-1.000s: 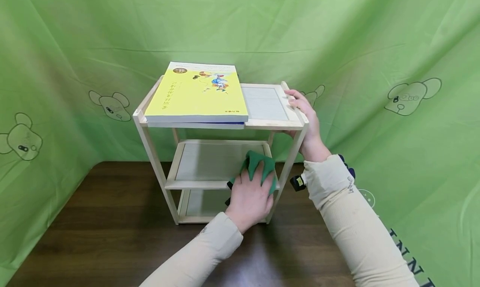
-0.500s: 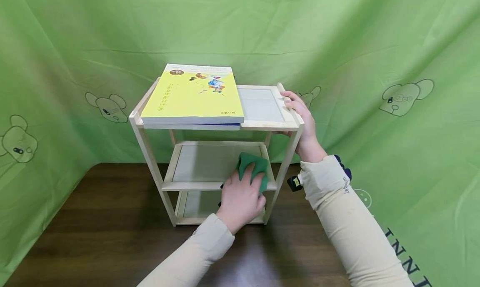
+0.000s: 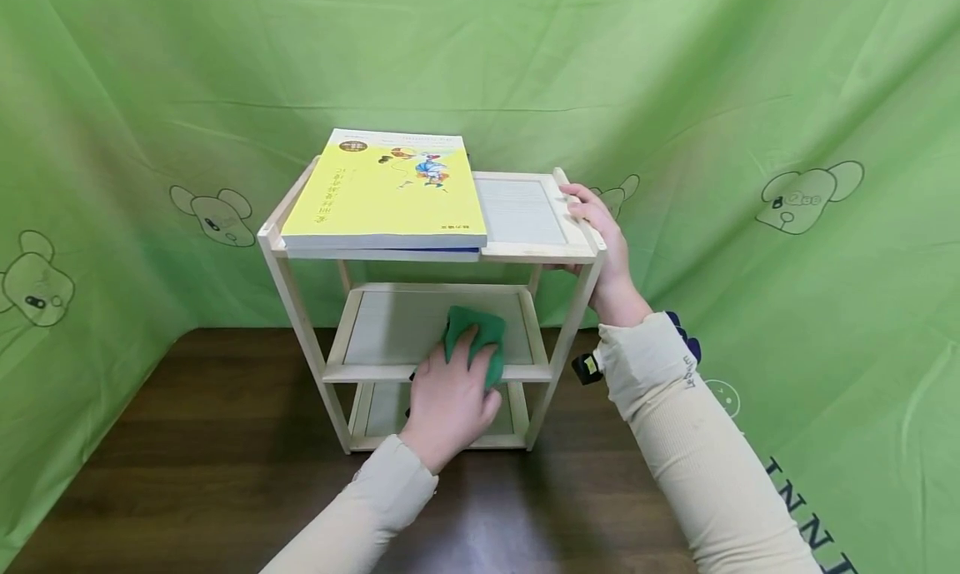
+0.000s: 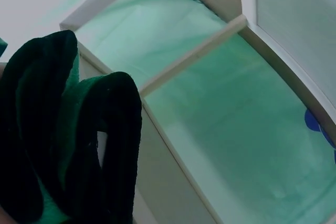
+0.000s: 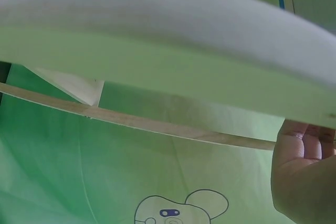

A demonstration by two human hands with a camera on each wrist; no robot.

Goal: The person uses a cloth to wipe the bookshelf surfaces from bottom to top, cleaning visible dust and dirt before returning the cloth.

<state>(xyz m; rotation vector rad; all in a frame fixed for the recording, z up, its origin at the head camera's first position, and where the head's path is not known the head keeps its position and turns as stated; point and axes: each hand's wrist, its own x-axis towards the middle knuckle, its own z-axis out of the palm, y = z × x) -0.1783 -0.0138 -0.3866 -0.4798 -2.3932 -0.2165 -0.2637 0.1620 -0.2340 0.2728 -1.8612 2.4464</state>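
A pale wooden three-tier shelf (image 3: pixel 437 373) stands in the middle of the head view. On its middle board lies a green cloth (image 3: pixel 489 331), with my left hand (image 3: pixel 450 399) over it, holding it down near the front edge. The left wrist view has the folded cloth (image 4: pixel 31 114) large and dark at the left; the fingers are mostly hidden there. My right hand (image 3: pixel 609 253) grips the right rail of the top tier, fingers over the rail. In the right wrist view, curled fingers (image 5: pixel 311 145) reach the rail's underside.
A yellow-covered book (image 3: pixel 390 191) lies on the left of the top tier, with at least one more book under it. Green fabric (image 3: pixel 480 49) printed with cartoon heads hangs behind and at the sides. The floor is dark wood (image 3: pixel 225 474).
My left hand has slid the cloth leftward along the middle board, away from the right post. My right hand keeps its grip on the rail. The head view has shifted slightly.
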